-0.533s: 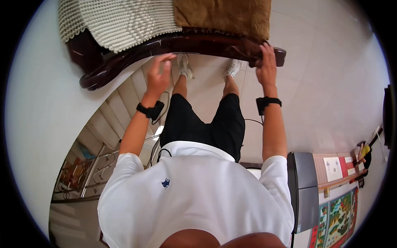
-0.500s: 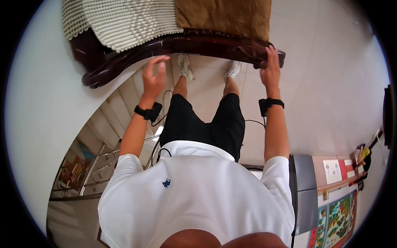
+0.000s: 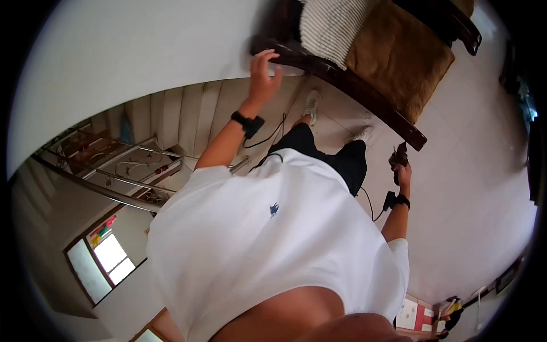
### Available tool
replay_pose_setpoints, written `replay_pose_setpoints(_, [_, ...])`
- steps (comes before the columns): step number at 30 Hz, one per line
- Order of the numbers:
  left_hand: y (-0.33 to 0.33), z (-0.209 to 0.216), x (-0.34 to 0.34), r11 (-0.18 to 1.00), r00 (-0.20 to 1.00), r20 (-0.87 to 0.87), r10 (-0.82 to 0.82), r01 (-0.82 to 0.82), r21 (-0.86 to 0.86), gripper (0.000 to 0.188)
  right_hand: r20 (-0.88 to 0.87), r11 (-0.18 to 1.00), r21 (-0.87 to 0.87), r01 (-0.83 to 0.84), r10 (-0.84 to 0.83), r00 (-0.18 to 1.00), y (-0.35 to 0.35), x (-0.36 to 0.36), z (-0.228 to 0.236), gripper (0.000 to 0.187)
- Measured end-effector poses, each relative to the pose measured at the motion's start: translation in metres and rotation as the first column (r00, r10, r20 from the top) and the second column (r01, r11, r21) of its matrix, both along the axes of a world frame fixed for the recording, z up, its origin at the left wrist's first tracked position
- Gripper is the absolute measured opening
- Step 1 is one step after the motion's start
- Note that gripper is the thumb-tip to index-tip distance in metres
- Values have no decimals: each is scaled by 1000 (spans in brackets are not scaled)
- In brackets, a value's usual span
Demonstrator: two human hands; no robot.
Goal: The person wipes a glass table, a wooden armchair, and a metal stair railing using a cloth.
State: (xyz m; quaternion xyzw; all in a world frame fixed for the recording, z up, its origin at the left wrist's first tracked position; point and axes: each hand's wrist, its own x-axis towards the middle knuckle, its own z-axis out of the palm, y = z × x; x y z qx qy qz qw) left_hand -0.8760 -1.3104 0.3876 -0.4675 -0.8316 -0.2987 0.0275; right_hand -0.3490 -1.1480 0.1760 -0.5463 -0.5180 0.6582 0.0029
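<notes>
gripping dark brown bundle (image 3: 397,159) in right hand (image 3: 404,173), with left hand (image 3: 264,83) loosely spread by armrest (image 3: 367,96) — could snag wood if swung close

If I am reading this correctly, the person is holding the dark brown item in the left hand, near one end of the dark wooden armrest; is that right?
Not quite: the head view shows the dark brown item in the right hand, near one end of the dark wooden armrest.
</notes>
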Motion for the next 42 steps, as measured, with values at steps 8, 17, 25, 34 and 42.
replay_pose_setpoints(8, [-2, 10, -40, 983, 980, 91, -178, 173, 59, 34, -291, 808, 528, -263, 463, 837, -9, -266, 102, 64])
replay_pose_setpoints(17, [-45, 9, -40, 938, 772, 544, -328, 334, 92, 77, 401, -17, 896, -443, 459, 793, -63, -494, 207, 31])
replay_pose_setpoints(25, [-18, -27, -69, 937, 823, 447, -350, 304, 175, 80, 416, 93, 867, -490, 405, 814, -69, -520, 201, 19])
replay_pose_setpoints(34, [-16, -1, -38, 653, 555, 484, -676, 756, 44, 61, 548, 368, 546, -753, 523, 653, -54, -409, 211, 51])
replay_pose_setpoints(42, [-34, 43, -14, 812, 545, 706, -451, 580, 71, 60, -116, 576, 464, -673, 792, 599, -48, -381, 293, 64])
